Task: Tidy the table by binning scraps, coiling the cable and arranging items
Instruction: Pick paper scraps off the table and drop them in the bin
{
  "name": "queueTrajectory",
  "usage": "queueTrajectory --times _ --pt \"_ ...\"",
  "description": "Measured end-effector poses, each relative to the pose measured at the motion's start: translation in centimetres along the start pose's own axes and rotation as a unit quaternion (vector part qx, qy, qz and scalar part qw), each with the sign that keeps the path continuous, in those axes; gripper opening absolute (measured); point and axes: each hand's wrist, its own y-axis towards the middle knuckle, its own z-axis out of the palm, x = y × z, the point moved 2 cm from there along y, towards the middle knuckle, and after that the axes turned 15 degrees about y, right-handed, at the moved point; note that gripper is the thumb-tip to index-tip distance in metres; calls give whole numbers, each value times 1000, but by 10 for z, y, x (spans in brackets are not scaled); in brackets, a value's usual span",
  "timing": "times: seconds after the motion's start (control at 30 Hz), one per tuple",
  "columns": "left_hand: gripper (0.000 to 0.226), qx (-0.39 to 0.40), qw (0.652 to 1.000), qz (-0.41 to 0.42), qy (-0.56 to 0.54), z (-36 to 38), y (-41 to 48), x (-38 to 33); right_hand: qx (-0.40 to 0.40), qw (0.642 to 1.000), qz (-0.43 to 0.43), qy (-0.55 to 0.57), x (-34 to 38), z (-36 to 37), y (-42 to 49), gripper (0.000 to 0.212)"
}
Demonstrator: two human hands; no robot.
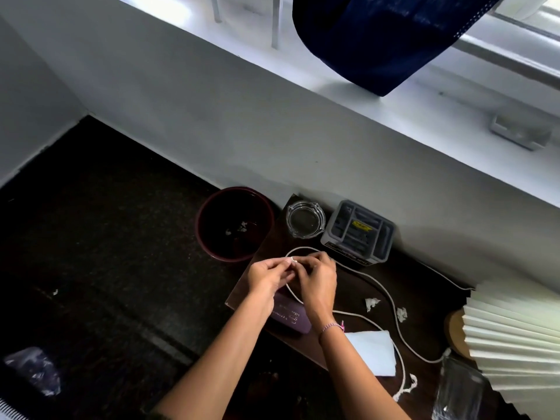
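- Head view: the left hand (269,275) and right hand (318,280) meet over the dark wooden tabletop (424,286). The fingers of both pinch a small white piece (293,261); whether it is a scrap or the cable's end cannot be told.
- The white cord cable (391,301) loops past the hands and trails uncoiled across the tabletop.
- Two crumpled white paper scraps (371,303) lie near it; the round maroon bin (212,207) stands just left.
- Likely early coiling or binning; next, either drop the piece in the bin or gather cable loops evenly.
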Motion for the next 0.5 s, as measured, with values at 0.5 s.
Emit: queueTrajectory --times 0.5 --pt "31 -205 976 39 -64 -74 61 -67 55 997 15 61 -8 17 3 26"
